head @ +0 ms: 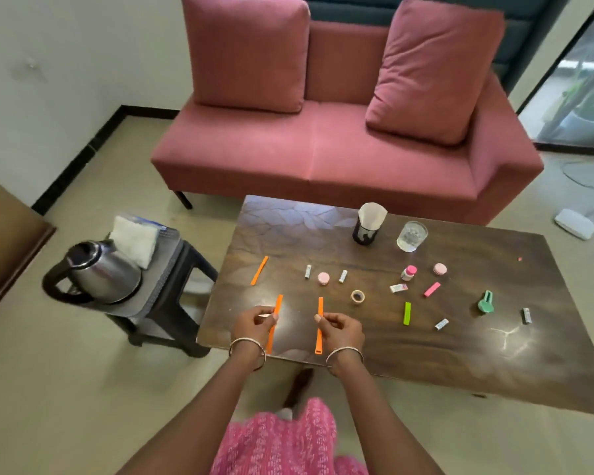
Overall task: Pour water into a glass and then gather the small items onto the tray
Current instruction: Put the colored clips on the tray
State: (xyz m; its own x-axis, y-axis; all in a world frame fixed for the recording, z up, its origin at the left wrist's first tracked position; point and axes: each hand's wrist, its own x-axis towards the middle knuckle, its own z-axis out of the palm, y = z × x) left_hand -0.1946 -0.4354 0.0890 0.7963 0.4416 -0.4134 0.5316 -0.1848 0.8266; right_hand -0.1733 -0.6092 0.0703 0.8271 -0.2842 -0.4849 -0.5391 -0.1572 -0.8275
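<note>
My left hand (256, 324) pinches an orange strip (279, 303) near the table's front left edge. My right hand (342, 330) pinches a second orange strip (320, 305) beside it. A third orange strip (259, 270) lies further back on the dark wooden table (460, 351). A clear glass (412, 235) stands at the back. Scattered small items include a pink cap (323, 278), a tape roll (357, 296), a pink-capped bottle (408, 272), a green strip (407, 313), a pink strip (431, 289) and a green clip (486, 303). No tray is in view.
A steel kettle (96, 272) and a white cloth (133, 241) sit on a dark stool (172, 269) left of the table. A black holder with paper napkins (368, 223) stands by the glass. A pink sofa (323, 145) faces the table.
</note>
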